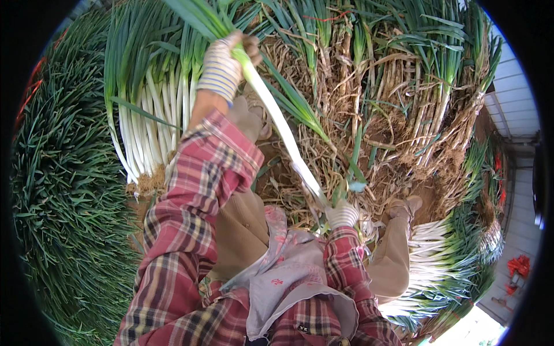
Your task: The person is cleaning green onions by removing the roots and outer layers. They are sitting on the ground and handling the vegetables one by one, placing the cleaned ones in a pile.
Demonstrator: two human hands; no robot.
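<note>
My left hand (225,67), in a striped knit glove, is closed around a long leek or large green onion (270,106) where the white stalk turns green. The stalk slants down to the right, its leaves rising past the top of the view. At its lower end is my right hand (342,215), also in a striped glove, its fingers curled at the stalk's base; leaf scraps beside it partly hide the fingers. What exactly the right fingers grip is hard to tell. A row of clean white stalks with roots (149,125) lies left of my left forearm.
Unpeeled stalks with dry brown husks (426,99) lie at the upper right, above loose peelings (281,190) on the soil. Dense green leaves (69,194) fill the left side. More white stalks (433,259) lie beyond my right leg. Red ties (518,266) are near the right wall.
</note>
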